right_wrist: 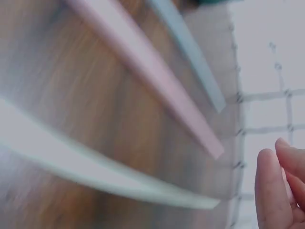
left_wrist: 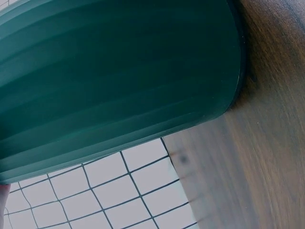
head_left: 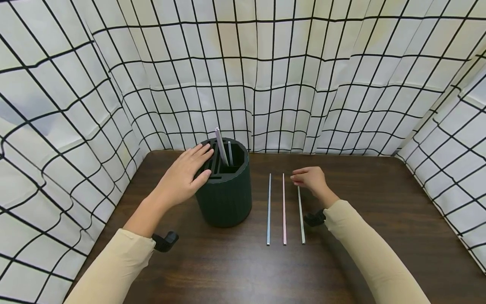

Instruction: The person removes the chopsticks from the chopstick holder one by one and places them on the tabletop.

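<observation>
A dark green ribbed pen holder point(head_left: 225, 202) with slotted compartments stands upright on the table. Across its top left rim rests my left hand point(head_left: 184, 173), fingers extended and thumb apart. Inside the holder, lilac sticks point(head_left: 221, 147) and a greyish stick point(head_left: 230, 153) lean in one compartment. To its right lie three thin straw-like sticks, side by side: blue point(head_left: 269, 209), pink point(head_left: 284, 209) and pale green point(head_left: 301, 217). My right hand point(head_left: 311, 179) is over the far end of the pale green stick. In the right wrist view, its fingertips point(right_wrist: 269, 176) are apart from that stick.
The dark brown table point(head_left: 235, 270) carries everything. White grid-patterned curtains point(head_left: 284, 71) enclose its back and both sides. Behind the holder, the back curtain comes close to the table edge. A black wrist camera point(head_left: 165, 241) sits below my left hand.
</observation>
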A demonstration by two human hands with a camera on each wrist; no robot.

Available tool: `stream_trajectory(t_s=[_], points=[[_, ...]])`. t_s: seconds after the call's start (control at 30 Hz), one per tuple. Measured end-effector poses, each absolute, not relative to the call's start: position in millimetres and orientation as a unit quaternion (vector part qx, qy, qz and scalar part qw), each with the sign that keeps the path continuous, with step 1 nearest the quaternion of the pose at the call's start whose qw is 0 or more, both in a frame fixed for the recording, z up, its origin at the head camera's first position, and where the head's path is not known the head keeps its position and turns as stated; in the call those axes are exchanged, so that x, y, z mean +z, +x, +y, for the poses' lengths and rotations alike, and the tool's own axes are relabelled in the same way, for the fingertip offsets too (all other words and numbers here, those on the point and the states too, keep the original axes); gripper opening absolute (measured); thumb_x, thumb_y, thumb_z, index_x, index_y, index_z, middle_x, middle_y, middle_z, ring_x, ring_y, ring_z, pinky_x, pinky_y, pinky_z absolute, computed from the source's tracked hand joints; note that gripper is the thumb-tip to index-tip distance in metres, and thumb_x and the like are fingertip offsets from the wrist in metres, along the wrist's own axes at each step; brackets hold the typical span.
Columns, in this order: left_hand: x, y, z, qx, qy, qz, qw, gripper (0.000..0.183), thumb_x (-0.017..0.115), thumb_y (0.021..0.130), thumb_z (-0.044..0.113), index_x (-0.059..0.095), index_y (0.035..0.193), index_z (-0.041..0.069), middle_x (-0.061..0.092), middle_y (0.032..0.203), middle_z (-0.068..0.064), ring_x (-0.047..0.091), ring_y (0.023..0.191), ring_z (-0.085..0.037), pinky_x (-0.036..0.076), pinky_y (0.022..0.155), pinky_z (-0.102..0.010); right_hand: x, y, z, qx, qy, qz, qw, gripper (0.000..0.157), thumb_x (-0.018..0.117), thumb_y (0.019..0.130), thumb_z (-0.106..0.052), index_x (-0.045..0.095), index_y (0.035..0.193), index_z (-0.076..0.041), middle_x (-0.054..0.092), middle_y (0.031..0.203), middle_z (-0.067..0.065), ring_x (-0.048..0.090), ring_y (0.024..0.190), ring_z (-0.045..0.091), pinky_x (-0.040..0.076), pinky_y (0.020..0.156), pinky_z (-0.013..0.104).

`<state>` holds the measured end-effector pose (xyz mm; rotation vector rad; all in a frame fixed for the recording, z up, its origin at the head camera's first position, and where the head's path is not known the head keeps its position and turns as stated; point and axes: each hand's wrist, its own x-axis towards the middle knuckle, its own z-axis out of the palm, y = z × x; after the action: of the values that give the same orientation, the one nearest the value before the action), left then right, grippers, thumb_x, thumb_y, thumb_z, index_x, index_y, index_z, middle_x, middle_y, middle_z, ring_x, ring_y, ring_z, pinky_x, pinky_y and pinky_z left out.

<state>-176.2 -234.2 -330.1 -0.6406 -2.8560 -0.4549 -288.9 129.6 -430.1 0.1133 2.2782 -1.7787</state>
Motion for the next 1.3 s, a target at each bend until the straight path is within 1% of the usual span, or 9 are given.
stream_trajectory(t_s=[0.17,0.23,0.33,0.43,0.5,0.6,0.77,1.07,1.3], points=[[-331.6,-175.4,-234.8,-0.156,-0.217,-0.959,0.09,0.059,0.043,0.105,0.035,0.033,0.156,0.008,0.026,0.165,-0.011,0.018,0.155,-0.032,0.012,0.127,-0.052,-404.0,-281.3,108.9,-0.635,-0.007,0.763,0.123,0.037,0.072,0.088,-0.002,0.064,0.12,0.015,0.076,0.087,0.005,0.073,0.074,0.007,0.062,0.075,0.025],[-332.0,-175.4,-234.7,-0.158,-0.218,-0.959,0.091,0.059,0.043,0.105,0.035,0.033,0.156,0.008,0.026,0.165,-0.011,0.018,0.155,-0.032,0.012,0.127,-0.052,-392.8,-277.6,102.2,-0.633,-0.016,0.765,0.123,0.035,0.073,0.089,-0.006,0.067,0.119,0.011,0.076,0.087,0.004,0.074,0.075,0.007,0.062,0.074,0.024],[-332.4,-175.4,-234.6,-0.159,-0.218,-0.959,0.092,0.059,0.043,0.104,0.035,0.033,0.156,0.008,0.026,0.165,-0.011,0.018,0.155,-0.032,0.012,0.127,-0.052,-375.0,-268.8,93.1,-0.63,-0.036,0.766,0.124,0.035,0.074,0.089,-0.011,0.069,0.119,0.006,0.078,0.099,0.01,0.074,0.08,0.005,0.062,0.076,0.023],[-332.0,-175.6,-234.4,-0.158,-0.218,-0.959,0.091,0.059,0.042,0.105,0.035,0.033,0.156,0.008,0.026,0.165,-0.01,0.018,0.155,-0.032,0.012,0.127,-0.052,-355.2,-255.3,83.6,-0.631,-0.067,0.764,0.118,0.035,0.074,0.089,-0.014,0.07,0.12,0.003,0.073,0.116,0.017,0.074,0.087,0.004,0.061,0.083,0.024],[-331.3,-175.7,-234.2,-0.157,-0.217,-0.959,0.09,0.059,0.042,0.105,0.036,0.033,0.156,0.008,0.025,0.165,-0.01,0.018,0.155,-0.032,0.012,0.128,-0.052,-342.2,-245.5,76.5,-0.638,-0.094,0.757,0.105,0.035,0.075,0.088,-0.014,0.071,0.119,0.002,0.071,0.12,0.019,0.074,0.092,0.005,0.06,0.087,0.025],[-329.8,-175.8,-234.4,-0.157,-0.215,-0.96,0.09,0.059,0.043,0.105,0.035,0.033,0.156,0.007,0.026,0.165,-0.011,0.018,0.155,-0.032,0.012,0.128,-0.052,-326.0,-234.3,66.1,-0.622,-0.139,0.767,0.068,0.033,0.077,0.087,-0.019,0.074,0.116,-0.003,0.074,0.116,0.014,0.074,0.096,0.008,0.059,0.089,0.026],[-328.8,-175.5,-234.7,-0.156,-0.213,-0.961,0.087,0.059,0.043,0.104,0.034,0.033,0.155,0.007,0.026,0.165,-0.011,0.018,0.155,-0.032,0.012,0.128,-0.052,-311.8,-226.8,50.3,-0.588,-0.177,0.789,0.015,0.034,0.08,0.084,-0.028,0.077,0.114,-0.013,0.077,0.109,0.003,0.072,0.1,0.008,0.058,0.083,0.022],[-329.5,-176.0,-234.3,-0.159,-0.209,-0.961,0.085,0.059,0.043,0.104,0.036,0.034,0.155,0.007,0.027,0.165,-0.01,0.018,0.155,-0.031,0.012,0.127,-0.052,-302.8,-223.6,18.5,-0.589,-0.223,0.777,0.013,0.039,0.08,0.084,-0.022,0.074,0.121,-0.012,0.075,0.115,0.004,0.071,0.105,0.014,0.06,0.09,0.032],[-329.1,-175.7,-234.2,-0.16,-0.209,-0.961,0.086,0.059,0.043,0.104,0.035,0.034,0.155,0.007,0.027,0.165,-0.011,0.018,0.155,-0.031,0.013,0.127,-0.052,-307.7,-223.2,-2.4,-0.567,-0.251,0.784,-0.002,0.035,0.077,0.086,-0.014,0.072,0.12,-0.005,0.075,0.114,0.009,0.073,0.104,0.02,0.061,0.088,0.031]])
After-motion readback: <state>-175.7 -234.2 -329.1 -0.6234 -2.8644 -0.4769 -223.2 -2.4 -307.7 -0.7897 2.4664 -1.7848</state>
